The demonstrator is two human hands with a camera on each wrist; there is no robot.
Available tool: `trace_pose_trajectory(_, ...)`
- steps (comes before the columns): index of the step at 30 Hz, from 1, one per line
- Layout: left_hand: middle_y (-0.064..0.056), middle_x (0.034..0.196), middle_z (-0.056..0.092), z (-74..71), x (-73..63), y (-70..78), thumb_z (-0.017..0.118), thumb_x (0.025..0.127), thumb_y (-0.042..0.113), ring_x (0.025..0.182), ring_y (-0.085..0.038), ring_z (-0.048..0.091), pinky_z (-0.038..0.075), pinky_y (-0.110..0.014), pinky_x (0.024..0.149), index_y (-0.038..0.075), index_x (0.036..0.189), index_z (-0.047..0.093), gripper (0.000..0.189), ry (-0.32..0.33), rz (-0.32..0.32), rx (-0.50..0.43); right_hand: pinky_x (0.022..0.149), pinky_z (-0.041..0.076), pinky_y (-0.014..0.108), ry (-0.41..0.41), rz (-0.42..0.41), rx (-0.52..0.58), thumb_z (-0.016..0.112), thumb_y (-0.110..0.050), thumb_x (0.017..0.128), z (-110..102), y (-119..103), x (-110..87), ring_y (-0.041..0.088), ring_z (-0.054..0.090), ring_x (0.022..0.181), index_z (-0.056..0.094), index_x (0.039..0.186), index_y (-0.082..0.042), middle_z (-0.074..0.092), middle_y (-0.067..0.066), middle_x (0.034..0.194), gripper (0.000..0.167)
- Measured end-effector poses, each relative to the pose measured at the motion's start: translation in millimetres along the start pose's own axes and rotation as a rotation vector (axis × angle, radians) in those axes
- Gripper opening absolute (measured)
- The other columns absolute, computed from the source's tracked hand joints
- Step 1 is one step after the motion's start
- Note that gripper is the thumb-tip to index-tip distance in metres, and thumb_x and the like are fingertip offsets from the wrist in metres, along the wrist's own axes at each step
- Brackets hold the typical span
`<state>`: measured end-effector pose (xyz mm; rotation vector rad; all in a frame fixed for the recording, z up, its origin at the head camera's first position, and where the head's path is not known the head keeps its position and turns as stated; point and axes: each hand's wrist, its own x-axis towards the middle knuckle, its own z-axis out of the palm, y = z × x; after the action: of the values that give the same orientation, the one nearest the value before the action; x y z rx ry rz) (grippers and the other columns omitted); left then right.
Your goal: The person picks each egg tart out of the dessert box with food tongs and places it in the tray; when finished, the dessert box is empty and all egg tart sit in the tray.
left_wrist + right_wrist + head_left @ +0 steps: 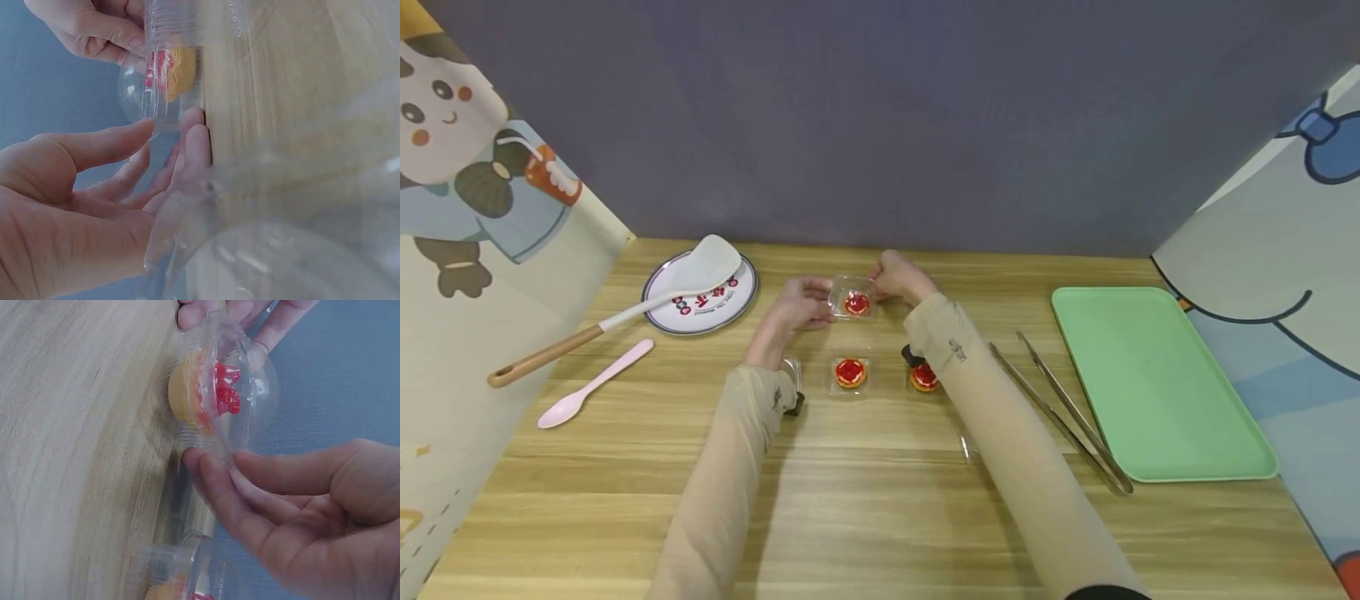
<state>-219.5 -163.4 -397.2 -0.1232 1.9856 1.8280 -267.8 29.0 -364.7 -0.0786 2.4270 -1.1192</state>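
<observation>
Between my two hands is a clear plastic clamshell box (pixel 842 287) with a domed lid, holding a small red-topped tart (pixel 857 302). My left hand (pixel 800 306) pinches the box's left edge, thumb above and fingers below. At the opposite edge, my right hand (pixel 901 277) pinches the rim between thumb and fingers. In the right wrist view the tart (pixel 187 394) shows a yellow base and glossy red topping under the dome. Closer to me sits another boxed tart (pixel 850 372). A further tart (pixel 924 377) is partly hidden by my right sleeve.
At left, a white spatula (pixel 711 265) with a wooden handle lies across a patterned plate (pixel 741 302), near a pink spoon (pixel 598 382). Metal tongs (pixel 1060 408) lie beside a green tray (pixel 1157 375) at right. Clear plastic (pixel 968 446) shows beside my right sleeve.
</observation>
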Motion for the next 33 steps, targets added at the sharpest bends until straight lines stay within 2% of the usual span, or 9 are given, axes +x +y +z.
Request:
trace_pose_trajectory(5, -0.033, 0.147, 0.050, 0.8, 2.5, -4.1, 0.055, 0.100, -0.017, 0.080, -0.016, 0.069, 0.066, -0.027, 0.085, -0.011, 0.159, 0.036, 0.062, -0.080, -0.015, -0.031, 0.096, 0.062, 0.039, 0.003, 0.000, 0.038, 0.060, 0.019, 0.093, 2.2, -0.7, 1.5, 0.024, 0.061, 0.090, 0.062, 0.127, 0.016, 0.065, 0.026, 0.125, 0.035)
trace_pose_trajectory(12, -0.032, 0.139, 0.055, -2.4, 1.7, -4.0, 0.056, 0.100, -0.016, 0.080, -0.017, 0.071, 0.066, -0.027, 0.083, -0.009, 0.158, 0.038, 0.062, -0.069, -0.024, -0.061, 0.096, 0.062, 0.040, -0.011, -0.011, 0.085, 0.058, 0.016, 0.099, 2.2, -0.2, 0.9, 0.022, 0.062, 0.082, 0.062, 0.126, 0.017, 0.064, 0.023, 0.113, 0.027)
trace_pose_trajectory(18, -0.033, 0.153, 0.046, -4.0, -1.9, 0.1, 0.056, 0.100, -0.018, 0.078, -0.018, 0.072, 0.066, -0.027, 0.084, -0.009, 0.161, 0.032, 0.067, -0.041, -0.021, -0.121, 0.097, 0.063, 0.042, -0.003, -0.070, 0.061, 0.061, 0.010, 0.102, 0.0, 2.8, -1.8, 0.026, 0.066, 0.087, 0.063, 0.127, 0.018, 0.067, 0.029, 0.119, 0.026)
trace_pose_trajectory(22, -0.032, 0.150, 0.050, -3.5, -4.2, 1.4, 0.057, 0.100, -0.017, 0.082, -0.021, 0.073, 0.066, -0.030, 0.086, -0.008, 0.160, 0.036, 0.064, -0.023, -0.024, -0.120, 0.094, 0.063, 0.037, 0.028, -0.114, 0.002, 0.063, 0.006, 0.102, -3.5, 1.5, -4.3, 0.028, 0.067, 0.093, 0.066, 0.129, 0.015, 0.068, 0.030, 0.125, 0.028)
trace_pose_trajectory(25, -0.031, 0.148, 0.052, -2.9, -5.6, 1.3, 0.058, 0.100, -0.016, 0.083, -0.023, 0.074, 0.067, -0.031, 0.085, -0.007, 0.158, 0.038, 0.062, -0.015, -0.023, -0.113, 0.093, 0.062, 0.034, 0.044, -0.114, -0.027, 0.064, 0.004, 0.102, -6.1, 0.0, -7.0, 0.027, 0.065, 0.095, 0.066, 0.130, 0.014, 0.068, 0.027, 0.126, 0.029)
trace_pose_trajectory(33, -0.031, 0.153, 0.049, -2.7, -9.6, 1.6, 0.057, 0.101, -0.015, 0.084, -0.023, 0.075, 0.066, -0.031, 0.086, -0.010, 0.158, 0.038, 0.060, -0.020, -0.006, -0.111, 0.088, 0.061, 0.035, 0.069, -0.114, -0.030, 0.066, -0.002, 0.104, -7.5, -1.4, -10.4, 0.021, 0.062, 0.086, 0.072, 0.123, 0.010, 0.071, 0.019, 0.112, 0.023)
